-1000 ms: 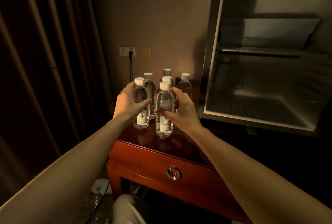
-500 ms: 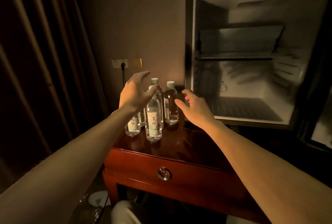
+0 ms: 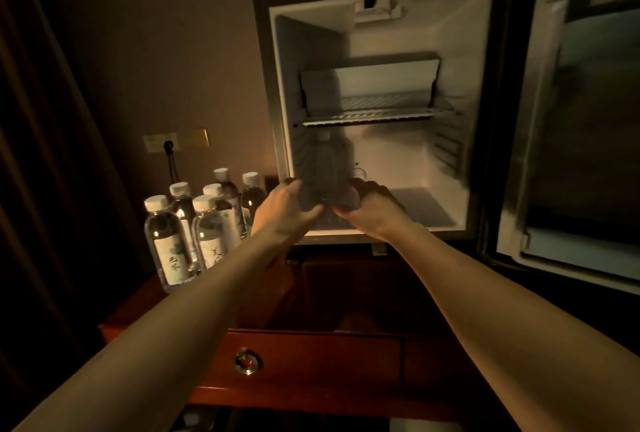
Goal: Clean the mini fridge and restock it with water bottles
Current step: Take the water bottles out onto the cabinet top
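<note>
Fridge door (image 3: 585,126) cut off at right edge; bottle labels (image 3: 173,258) unreadable; fingertips hidden in shadow.

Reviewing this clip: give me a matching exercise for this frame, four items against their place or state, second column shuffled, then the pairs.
Items:
1. fridge door
2. wire shelf
3. group of water bottles
4. hands (left hand, right hand)

Places or states:
A. standing on the wooden table, left of the fridge
B. swung open to the right
C. close together at the fridge's lower compartment
D. across the middle of the fridge interior, bare

Pairs: 1-B, 2-D, 3-A, 4-C
</note>
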Tool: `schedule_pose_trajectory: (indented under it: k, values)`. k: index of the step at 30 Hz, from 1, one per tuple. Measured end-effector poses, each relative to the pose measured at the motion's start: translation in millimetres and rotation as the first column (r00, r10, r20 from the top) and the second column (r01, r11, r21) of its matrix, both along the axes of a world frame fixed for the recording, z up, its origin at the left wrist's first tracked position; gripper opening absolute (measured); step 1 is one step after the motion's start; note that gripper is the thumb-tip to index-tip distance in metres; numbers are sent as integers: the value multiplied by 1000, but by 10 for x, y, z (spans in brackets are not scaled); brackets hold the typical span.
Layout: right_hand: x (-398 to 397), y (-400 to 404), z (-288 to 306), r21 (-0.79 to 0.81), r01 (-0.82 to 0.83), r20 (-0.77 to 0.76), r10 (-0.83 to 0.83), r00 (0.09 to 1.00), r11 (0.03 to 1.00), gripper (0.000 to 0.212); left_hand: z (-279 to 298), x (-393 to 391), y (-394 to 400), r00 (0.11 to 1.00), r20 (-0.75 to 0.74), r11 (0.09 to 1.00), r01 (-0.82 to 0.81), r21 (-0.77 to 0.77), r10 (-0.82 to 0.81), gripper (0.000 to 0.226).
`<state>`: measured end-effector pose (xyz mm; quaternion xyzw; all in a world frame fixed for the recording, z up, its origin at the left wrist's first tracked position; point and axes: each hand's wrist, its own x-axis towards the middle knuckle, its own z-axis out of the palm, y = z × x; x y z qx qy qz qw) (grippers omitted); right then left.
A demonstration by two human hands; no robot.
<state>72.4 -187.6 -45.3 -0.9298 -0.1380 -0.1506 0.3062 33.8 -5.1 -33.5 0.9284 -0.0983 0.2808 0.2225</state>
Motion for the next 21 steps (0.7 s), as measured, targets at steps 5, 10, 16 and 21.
schedule_pose_trajectory:
  k: [5, 10, 16, 21]
  values:
    - [298, -201, 31, -78, 55, -7, -56, 998, 995, 67, -193, 277, -233, 995, -99, 1000, 15, -24, -17, 50]
    - [657, -305, -27, -71, 36, 0, -36, 999, 997, 74, -303, 665, -454, 991, -131, 999, 36, -21, -38, 56]
    - [1125, -328, -40, 131, 13, 26, -17, 1000, 991, 68, -325, 1139, -629, 991, -134, 999, -3, -37, -2, 64]
    - [1541, -152, -120, 116, 22, -15, -20, 1000, 993, 75, -321, 1424, -655, 982, -171, 993, -95, -72, 82, 56]
